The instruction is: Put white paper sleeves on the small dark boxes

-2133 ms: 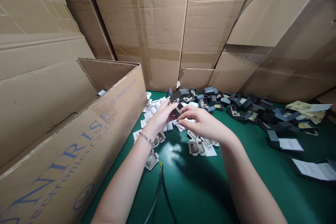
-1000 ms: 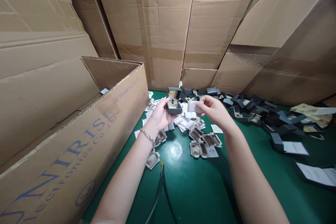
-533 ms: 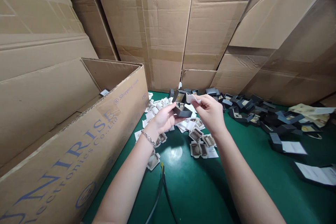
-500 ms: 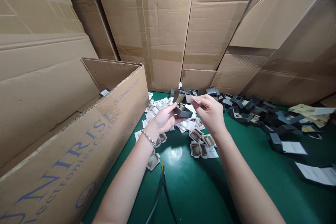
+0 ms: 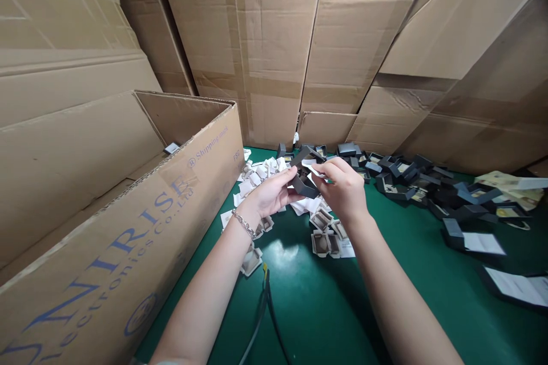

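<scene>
My left hand (image 5: pixel 270 195) is closed on a small black box (image 5: pixel 305 187), thumb on its near left edge. The box is open and tilted, its lid raised at the back; what lies inside is mostly hidden. My right hand (image 5: pixel 343 187) pinches a white slip of paper (image 5: pixel 309 166) over the open box, fingertips close to its right side. Under and around both hands are crumpled white papers (image 5: pixel 257 174) and several small grey-beige moulded trays (image 5: pixel 320 242) on the green table.
A large printed cardboard carton (image 5: pixel 180 194) stands open at the left. Many black boxes (image 5: pixel 402 174) lie heaped at the right, some open. A dark cable (image 5: pixel 266 302) comes up at the front. Tall cardboard boxes (image 5: pixel 274 40) wall off the back of the green table (image 5: pixel 411 296).
My right hand has brought the paper slip lower and into the box opening. The box has shifted slightly right and tilted in my left hand.
</scene>
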Available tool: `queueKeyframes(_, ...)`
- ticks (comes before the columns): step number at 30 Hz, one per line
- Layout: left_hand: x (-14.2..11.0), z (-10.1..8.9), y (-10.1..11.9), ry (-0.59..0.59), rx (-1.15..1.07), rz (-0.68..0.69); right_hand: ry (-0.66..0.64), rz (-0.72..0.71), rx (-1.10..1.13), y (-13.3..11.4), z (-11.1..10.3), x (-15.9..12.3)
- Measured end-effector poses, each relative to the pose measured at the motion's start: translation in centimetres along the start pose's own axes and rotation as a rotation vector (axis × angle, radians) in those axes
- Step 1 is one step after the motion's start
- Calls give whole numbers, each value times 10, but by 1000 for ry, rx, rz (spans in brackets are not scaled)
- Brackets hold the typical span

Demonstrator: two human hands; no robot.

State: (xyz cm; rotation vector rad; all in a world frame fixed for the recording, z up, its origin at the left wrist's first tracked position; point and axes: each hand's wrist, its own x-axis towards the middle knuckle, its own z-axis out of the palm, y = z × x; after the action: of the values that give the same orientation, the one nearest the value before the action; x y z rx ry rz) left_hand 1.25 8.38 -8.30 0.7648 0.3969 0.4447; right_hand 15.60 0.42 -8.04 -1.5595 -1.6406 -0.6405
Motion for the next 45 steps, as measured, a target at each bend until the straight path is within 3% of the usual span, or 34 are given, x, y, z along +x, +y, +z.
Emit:
queueKeyframes(5, 0, -3, -1, -55, 18, 6, 23, -52, 65, 1, 5, -2)
queueKeyframes(15, -3, -10, -2, -168, 74, 53, -98, -3, 189, -6, 1, 1)
queueKeyframes(21, -2, -9, -2, -197, 111, 96, -122, -17, 82, -13, -2, 2)
queueKeyframes(34, -3, -12, 1, -149, 81, 157, -531, 65, 231, -22, -26, 10)
queueKeyframes(45, -2, -6, 2, -117, -33, 194, -475, 38, 276, -28, -28, 11)
